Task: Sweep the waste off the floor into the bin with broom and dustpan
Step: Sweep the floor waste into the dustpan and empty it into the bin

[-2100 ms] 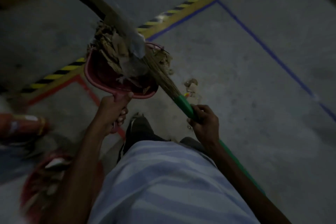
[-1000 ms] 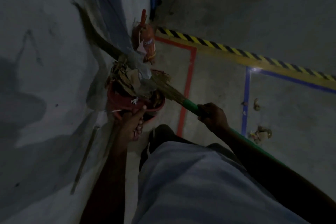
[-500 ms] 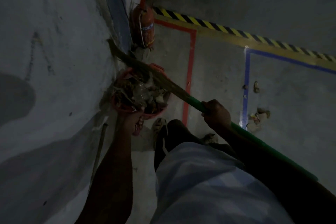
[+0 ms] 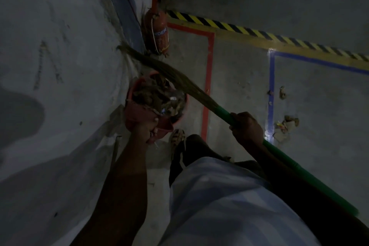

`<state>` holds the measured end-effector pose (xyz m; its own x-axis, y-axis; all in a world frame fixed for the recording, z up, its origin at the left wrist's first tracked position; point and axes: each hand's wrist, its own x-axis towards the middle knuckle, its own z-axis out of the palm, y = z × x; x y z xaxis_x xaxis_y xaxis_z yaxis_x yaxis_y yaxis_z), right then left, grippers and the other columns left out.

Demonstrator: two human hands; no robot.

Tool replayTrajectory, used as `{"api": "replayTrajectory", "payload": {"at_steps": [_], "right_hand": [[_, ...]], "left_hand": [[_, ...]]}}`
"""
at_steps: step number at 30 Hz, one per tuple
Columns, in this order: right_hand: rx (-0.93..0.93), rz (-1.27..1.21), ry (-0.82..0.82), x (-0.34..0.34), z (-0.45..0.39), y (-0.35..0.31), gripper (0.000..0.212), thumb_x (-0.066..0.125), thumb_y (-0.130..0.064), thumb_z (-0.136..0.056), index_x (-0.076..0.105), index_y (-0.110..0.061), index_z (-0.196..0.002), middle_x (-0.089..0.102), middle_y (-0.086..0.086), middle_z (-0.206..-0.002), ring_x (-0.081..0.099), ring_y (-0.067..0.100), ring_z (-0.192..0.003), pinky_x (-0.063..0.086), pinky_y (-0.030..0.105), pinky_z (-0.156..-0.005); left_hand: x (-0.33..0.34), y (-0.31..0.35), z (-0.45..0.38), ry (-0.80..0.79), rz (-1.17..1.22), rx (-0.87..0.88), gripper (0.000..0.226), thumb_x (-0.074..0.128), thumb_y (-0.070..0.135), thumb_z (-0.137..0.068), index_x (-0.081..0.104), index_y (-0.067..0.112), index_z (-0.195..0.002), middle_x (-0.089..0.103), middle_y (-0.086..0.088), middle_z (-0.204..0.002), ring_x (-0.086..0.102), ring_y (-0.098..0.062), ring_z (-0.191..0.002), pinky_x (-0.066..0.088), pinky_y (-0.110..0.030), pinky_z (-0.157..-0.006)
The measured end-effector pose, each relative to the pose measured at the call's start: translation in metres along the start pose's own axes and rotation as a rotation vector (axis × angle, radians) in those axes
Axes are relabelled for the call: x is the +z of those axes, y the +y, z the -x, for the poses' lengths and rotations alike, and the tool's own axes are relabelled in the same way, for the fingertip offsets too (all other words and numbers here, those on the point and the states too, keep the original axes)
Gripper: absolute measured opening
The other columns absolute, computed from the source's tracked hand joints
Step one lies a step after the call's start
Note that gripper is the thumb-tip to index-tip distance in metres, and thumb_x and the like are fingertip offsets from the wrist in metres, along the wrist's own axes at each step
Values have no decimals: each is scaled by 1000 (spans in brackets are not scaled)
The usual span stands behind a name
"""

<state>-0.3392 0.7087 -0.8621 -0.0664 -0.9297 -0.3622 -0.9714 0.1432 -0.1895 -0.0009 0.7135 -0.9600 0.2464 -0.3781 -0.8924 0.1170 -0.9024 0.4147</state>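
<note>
My left hand (image 4: pixel 147 129) grips the handle of a red dustpan (image 4: pixel 137 116), tipped up over a red bin (image 4: pixel 184 106) by the wall. Brown leaves and scraps of waste (image 4: pixel 153 94) lie heaped at the bin's mouth. My right hand (image 4: pixel 247 128) grips the green handle of the broom (image 4: pixel 224 114). The broom's straw bristles (image 4: pixel 169 74) stretch across the far side of the bin towards the wall. More waste (image 4: pixel 285 126) lies on the floor by the blue line, with small bits (image 4: pixel 281 93) further off.
A grey wall (image 4: pixel 60 66) runs close on the left. A red fire extinguisher (image 4: pixel 157 32) stands in the corner behind the bin. Red tape (image 4: pixel 207 78), blue tape (image 4: pixel 271 86) and a yellow-black stripe (image 4: pixel 259 34) mark the concrete floor. My shoe (image 4: pixel 177 138) is beside the bin.
I turned from the open floor to the wall corner, carrying the loaded dustpan with the broom laid over it. The dustpan came down over the bin and tilted up.
</note>
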Motion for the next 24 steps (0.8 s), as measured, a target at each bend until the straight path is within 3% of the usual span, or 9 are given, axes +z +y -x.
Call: {"api": "replayTrajectory", "payload": {"at_steps": [3,5,8,12,17,21,24], "right_hand": [[-14,-7,0,-2,7,15,41,70,-25,-85,65,-29,-125,60,-1,-113,62,24,-93,51,33,-69],[-18,-26,-17,-4,15,26,41,70,-25,-86,64,-27,-127,60,2,-115,62,26,-97,53,36,-73],[-20,-59,-24,-5,30,50,41,69,-24,-88,63,-23,-129,60,5,-118,61,28,-99,53,38,-76],[-61,-129,-20,2,66,101,44,69,-21,-89,63,-20,-132,61,9,-119,61,32,-100,52,38,-76],[-25,-242,-75,19,116,168,46,69,-24,-90,60,-21,-135,61,9,-123,63,31,-101,55,42,-80],[-64,-342,-123,47,141,207,51,74,-25,-86,61,-20,-135,65,9,-119,66,29,-95,55,37,-74],[-56,-401,-175,72,155,225,52,77,-21,-83,63,-15,-132,68,14,-115,67,32,-93,57,41,-75]], "left_hand": [[-2,-18,4,-50,35,-71,56,60,33,-102,49,9,-53,45,0,-34,43,-17,-39,36,-28,-55],[5,-32,18,-35,98,-26,63,59,30,-103,51,9,-44,46,0,-35,43,-12,-31,41,-25,-50],[24,-50,43,-43,173,12,50,58,26,-103,49,7,-58,44,2,-33,39,-6,-25,33,-14,-34],[59,-89,83,-26,259,-55,42,61,31,-102,48,12,-67,44,6,-34,38,-2,-25,30,-12,-31],[108,-164,144,45,410,-4,42,65,38,-98,47,16,-67,43,5,-40,36,-4,-30,28,-13,-34],[135,-231,172,184,497,39,45,69,38,-95,43,18,-64,37,-1,-49,33,-7,-32,26,-15,-37],[151,-270,191,246,489,32,50,71,38,-94,42,16,-60,39,-1,-44,35,-9,-32,27,-17,-39]]}}
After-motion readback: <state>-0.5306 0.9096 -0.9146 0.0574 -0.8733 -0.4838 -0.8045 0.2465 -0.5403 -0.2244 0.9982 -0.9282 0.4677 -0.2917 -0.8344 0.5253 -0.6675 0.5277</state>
